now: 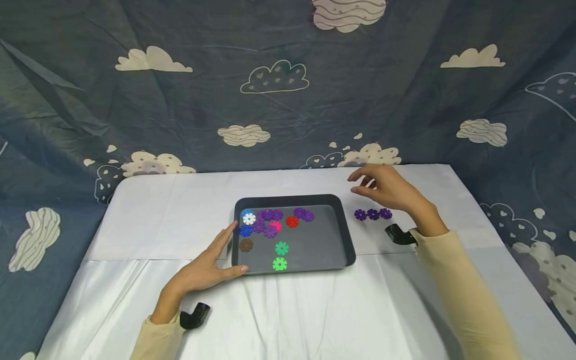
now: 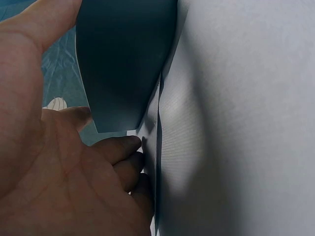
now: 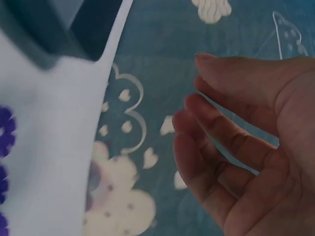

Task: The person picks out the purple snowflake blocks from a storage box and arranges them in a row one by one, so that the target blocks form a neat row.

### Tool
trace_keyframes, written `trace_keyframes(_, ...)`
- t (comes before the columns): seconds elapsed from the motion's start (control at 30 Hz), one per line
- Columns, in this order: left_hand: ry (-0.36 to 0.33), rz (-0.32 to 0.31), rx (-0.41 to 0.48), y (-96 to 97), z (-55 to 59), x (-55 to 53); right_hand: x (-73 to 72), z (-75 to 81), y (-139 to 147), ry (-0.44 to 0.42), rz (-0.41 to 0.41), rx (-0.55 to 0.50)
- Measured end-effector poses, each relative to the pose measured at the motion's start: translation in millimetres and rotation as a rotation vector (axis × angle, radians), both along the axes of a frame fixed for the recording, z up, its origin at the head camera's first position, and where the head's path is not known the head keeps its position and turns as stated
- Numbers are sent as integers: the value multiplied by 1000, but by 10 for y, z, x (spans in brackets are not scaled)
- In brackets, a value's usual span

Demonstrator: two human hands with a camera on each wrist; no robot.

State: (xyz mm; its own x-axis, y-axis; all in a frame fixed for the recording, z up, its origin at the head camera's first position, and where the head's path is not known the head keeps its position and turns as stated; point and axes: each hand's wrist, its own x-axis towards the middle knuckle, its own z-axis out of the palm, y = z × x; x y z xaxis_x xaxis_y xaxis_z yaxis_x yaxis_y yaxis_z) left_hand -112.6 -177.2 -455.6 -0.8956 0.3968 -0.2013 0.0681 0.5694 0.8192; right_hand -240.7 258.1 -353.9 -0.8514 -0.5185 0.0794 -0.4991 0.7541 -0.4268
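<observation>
- cloud-print backdrop [image 1: 288,107] up top
- my left hand [image 1: 203,270], fingers spread, touches the centre tray [image 1: 345,235]; I'd keep that steady
- right hand [image 1: 386,187] empty, fingers apart; I'd avoid bumping the purple discs [image 1: 372,212]

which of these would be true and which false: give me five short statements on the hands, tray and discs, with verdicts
1. The person's left hand is at the left end of the dark grey rectangular tray. True.
2. The person's right hand grips a disc. False: it holds nothing.
3. Three dark purple, notched, plastic-looking discs lie in a row on the white cloth, right of the tray. True.
4. The red, notched, plastic-looking disc lies outside the tray. False: it lies inside.
5. The brown, notched, plastic-looking disc is nearer the tray's left wall than the red disc is. True.
</observation>
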Motion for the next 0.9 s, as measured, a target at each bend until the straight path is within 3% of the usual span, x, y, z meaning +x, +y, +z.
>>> trace_keyframes(0.2, 8, 4, -4, -11, -8, 3, -14, 179, -308, -26, 99, 38)
trace_keyframes(0.4, 8, -1, -10, -16, -7, 7, -45, 237, -576, -47, 203, 57)
trace_keyframes(0.9, 7, -3, -5, -21, 2, -7, -53, 19, -1286, -173, 432, 188)
